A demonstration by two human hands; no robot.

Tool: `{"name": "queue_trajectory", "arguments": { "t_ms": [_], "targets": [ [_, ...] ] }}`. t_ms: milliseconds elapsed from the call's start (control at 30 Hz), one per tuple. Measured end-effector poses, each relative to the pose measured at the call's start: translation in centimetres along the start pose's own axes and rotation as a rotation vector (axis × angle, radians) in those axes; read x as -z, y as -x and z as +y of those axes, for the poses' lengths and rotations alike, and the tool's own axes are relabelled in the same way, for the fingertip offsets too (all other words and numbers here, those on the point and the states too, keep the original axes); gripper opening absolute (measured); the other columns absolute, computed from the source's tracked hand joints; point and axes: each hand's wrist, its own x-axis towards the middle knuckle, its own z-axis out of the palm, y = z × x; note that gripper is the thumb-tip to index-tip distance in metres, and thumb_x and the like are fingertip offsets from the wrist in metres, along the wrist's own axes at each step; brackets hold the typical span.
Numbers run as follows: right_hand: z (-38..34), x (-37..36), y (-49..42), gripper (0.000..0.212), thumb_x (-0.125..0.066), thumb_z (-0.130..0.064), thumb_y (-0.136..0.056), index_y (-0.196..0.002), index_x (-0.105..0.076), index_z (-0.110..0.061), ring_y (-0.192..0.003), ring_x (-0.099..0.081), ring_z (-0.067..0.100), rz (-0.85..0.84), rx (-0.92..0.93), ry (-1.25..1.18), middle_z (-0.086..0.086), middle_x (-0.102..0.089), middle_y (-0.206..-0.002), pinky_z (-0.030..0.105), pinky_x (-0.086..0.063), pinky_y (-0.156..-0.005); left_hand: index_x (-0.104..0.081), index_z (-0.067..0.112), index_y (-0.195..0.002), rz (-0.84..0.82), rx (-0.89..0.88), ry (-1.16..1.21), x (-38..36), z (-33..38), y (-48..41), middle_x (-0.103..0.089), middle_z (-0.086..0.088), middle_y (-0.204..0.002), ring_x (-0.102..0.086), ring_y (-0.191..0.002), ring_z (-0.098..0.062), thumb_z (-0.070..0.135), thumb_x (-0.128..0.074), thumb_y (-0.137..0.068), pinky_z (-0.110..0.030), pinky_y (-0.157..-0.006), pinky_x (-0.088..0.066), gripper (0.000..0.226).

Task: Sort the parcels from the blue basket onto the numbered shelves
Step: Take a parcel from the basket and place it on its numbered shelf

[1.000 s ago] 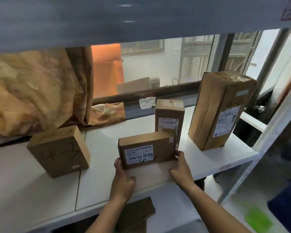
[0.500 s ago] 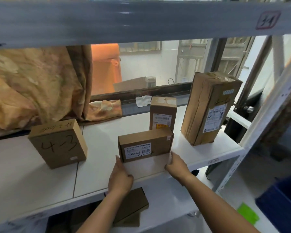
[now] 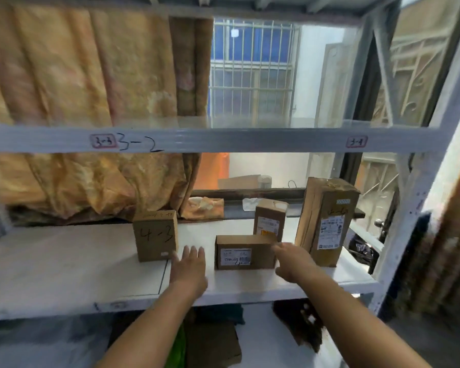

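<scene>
On the shelf (image 3: 64,264) four parcels stand. The box marked 4-3 (image 3: 156,236) is furthest left, near the middle. The low box (image 3: 243,252) stands right of it, nearer the front edge. Behind this one stands the small upright box (image 3: 270,221), and the tall box (image 3: 325,221) is near the right edge

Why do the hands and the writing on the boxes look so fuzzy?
Head view: motion blur smears the left hand, the right hand and the front box label; the bright window behind backlights the shelf, and the wide lens bends the frame.
</scene>
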Motion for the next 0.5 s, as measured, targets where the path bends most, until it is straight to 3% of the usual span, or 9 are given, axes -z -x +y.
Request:
{"name": "queue_trajectory", "arguments": {
  "t_ms": [200,367,500],
  "targets": [
    [-4.3,6.0,5.1,0.05,-0.062,-0.026,-0.087,-0.135,-0.047,-0.018,-0.125,-0.051,0.023,0.121,0.144,0.098,0.004,-0.052,-0.137,0.036,-0.044,-0.101,-0.001,0.012,-0.151,0.079,0.125,0.036,5.1,-3.4,9.4,-0.004,-0.008,-0.16,-0.002,-0.148,-0.027,0.021,-0.037,-0.095,-0.048,-0.119,-0.008,0.067],
    [-13.9,7.7,8.0,0.05,-0.054,-0.024,-0.09,-0.138,-0.042,-0.019,-0.132,-0.043,0.022,0.138,0.321,0.132,0.003,-0.045,-0.144,0.038,-0.04,-0.105,-0.001,0.012,-0.151,0.043,0.3,0.038,5.5,-12.4,19.4,-0.005,-0.005,-0.16,-0.005,-0.147,-0.026,0.021,-0.036,-0.097,-0.046,-0.119,-0.009,0.066],
    [-25.1,8.0,11.4,0.052,-0.053,-0.026,-0.09,-0.14,-0.042,-0.02,-0.129,-0.046,0.025,0.043,0.504,0.108,0.005,-0.045,-0.144,0.037,-0.042,-0.104,-0.038,0.01,-0.137,0.005,0.465,0.019,4.3,-21.7,28.5,-0.038,-0.011,-0.141,-0.037,-0.129,-0.029,0.018,-0.042,-0.094,-0.044,-0.105,-0.035,0.044]
  ]
}}
